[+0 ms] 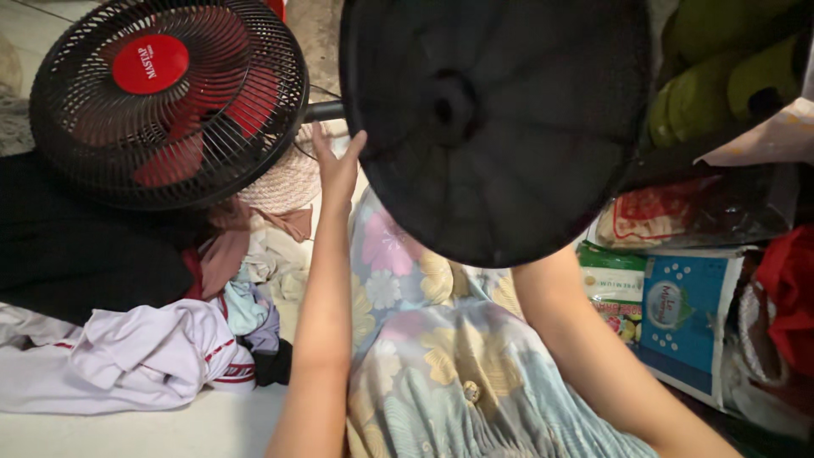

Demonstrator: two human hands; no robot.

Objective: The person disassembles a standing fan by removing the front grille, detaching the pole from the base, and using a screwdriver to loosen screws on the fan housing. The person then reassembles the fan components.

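Note:
A round black fan base is held up in front of me, its flat underside facing the camera. My left hand touches its left rim with the fingers spread. My right forearm runs up behind the base's lower right edge, and my right hand is hidden behind the base. A black pole joins the base to a fan head at the upper left, which has a black wire grille, red blades and a red centre cap. My lap in a floral dress lies below.
A pile of clothes, white, pink and black, lies on the floor at left, with a woven straw hat under the fan head. Printed bags and green cushions crowd the right side.

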